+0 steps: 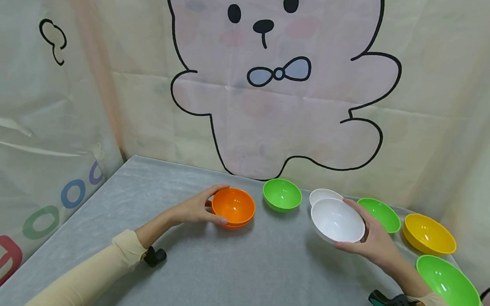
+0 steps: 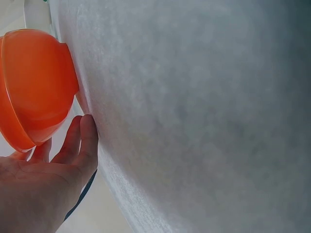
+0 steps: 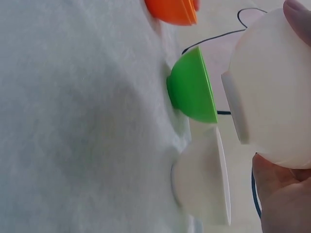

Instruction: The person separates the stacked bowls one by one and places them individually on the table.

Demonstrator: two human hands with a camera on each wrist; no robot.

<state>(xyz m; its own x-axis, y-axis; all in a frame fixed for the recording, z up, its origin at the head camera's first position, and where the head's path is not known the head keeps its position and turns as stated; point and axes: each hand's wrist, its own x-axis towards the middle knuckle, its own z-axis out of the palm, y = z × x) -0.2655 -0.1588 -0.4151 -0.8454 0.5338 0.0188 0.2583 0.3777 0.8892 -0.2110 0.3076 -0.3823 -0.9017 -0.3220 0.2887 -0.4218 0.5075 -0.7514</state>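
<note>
My left hand (image 1: 199, 206) is at the left side of an orange bowl (image 1: 233, 205), thumb at the front and fingers behind. A second orange rim shows just beneath it, so two bowls seem nested. The left wrist view shows the orange bowl (image 2: 39, 82) from the side, above the fingers. My right hand (image 1: 376, 239) holds a white bowl (image 1: 337, 220) by its right side, raised off the table with its inside facing me. Another white bowl (image 1: 325, 194) stands behind it, partly hidden; the right wrist view shows this white bowl (image 3: 199, 177) resting on the table.
A small green bowl (image 1: 282, 195) stands between the hands at the back. On the right are another green bowl (image 1: 380, 214), a yellow bowl (image 1: 429, 234) and a larger green bowl (image 1: 448, 283) beside the right forearm. Grey cloth covers the table (image 1: 233, 280); a printed curtain (image 1: 256, 124) hangs behind.
</note>
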